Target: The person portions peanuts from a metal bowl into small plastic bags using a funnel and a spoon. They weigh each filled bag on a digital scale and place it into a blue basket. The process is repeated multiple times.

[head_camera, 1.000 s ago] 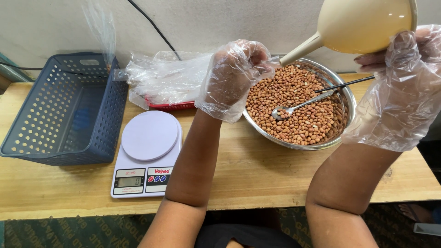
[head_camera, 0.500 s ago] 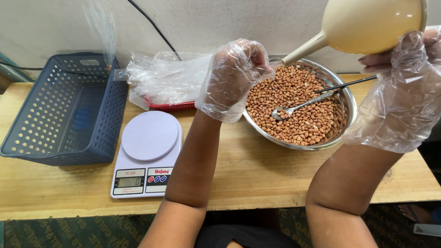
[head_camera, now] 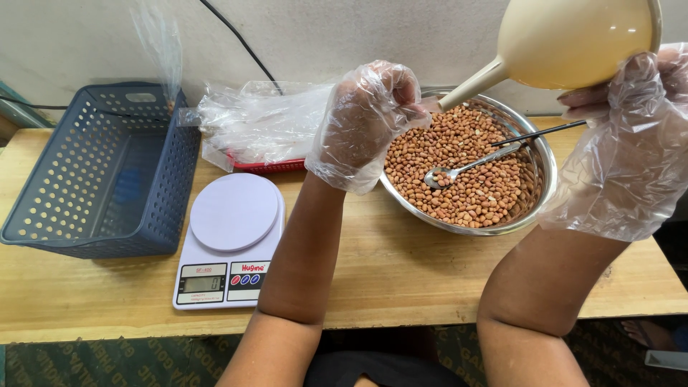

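I see both gloved hands raised over the worktop (head_camera: 401,265). Right hand (head_camera: 631,136) cups the funnel (head_camera: 573,43) bowl, grip closed on it; left hand (head_camera: 365,118) pinches the funnel's spout tip, fingers curled. Funnel is tilted above the steel bowl (head_camera: 534,204) of peanuts (head_camera: 466,165), spoon (head_camera: 466,168) lying in them. Scale (head_camera: 229,240), basket (head_camera: 100,172) and plastic bags (head_camera: 265,122) sit left.

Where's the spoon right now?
The spoon lies in the steel bowl of peanuts, right of centre in the head view, its handle resting toward the bowl's right rim, below the funnel.
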